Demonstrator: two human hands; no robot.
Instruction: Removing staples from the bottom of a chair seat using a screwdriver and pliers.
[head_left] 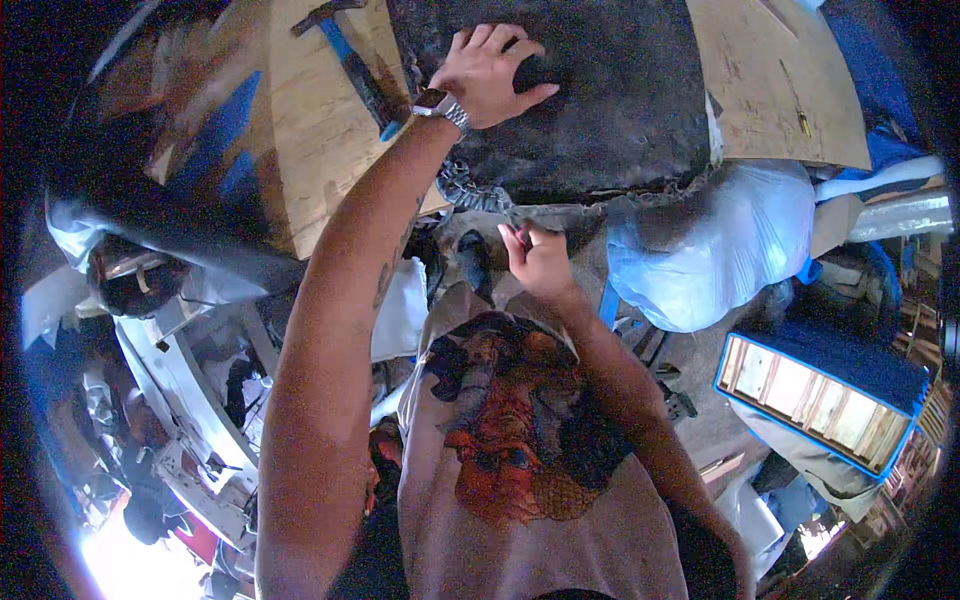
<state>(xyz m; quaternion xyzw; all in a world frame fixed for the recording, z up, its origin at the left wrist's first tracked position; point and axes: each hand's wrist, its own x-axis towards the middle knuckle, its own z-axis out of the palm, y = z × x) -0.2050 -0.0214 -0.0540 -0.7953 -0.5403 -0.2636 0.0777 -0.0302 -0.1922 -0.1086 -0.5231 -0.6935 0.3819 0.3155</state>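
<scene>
Dark, rough slab (600, 100) fills upper centre of frame. Left hand (490, 72) flat on it, fingers spread, gripping nothing. Right hand (535, 260) at slab's near edge, fingers pinched shut on smth small, can't tell what. Hammer (355, 65) upper left on plywood (310, 150). Best keep left hand pressing firm while right works edge.

So the slab (600, 100) sits in the middle of the worktop, left hand (490, 75) flat on its near-left part. Hammer (355, 65) lies on a board (320, 130) just left of it. Another board (780, 80) is on the right. Right hand (535, 258) is at the slab's near edge, bag (710, 250) to its right.
</scene>
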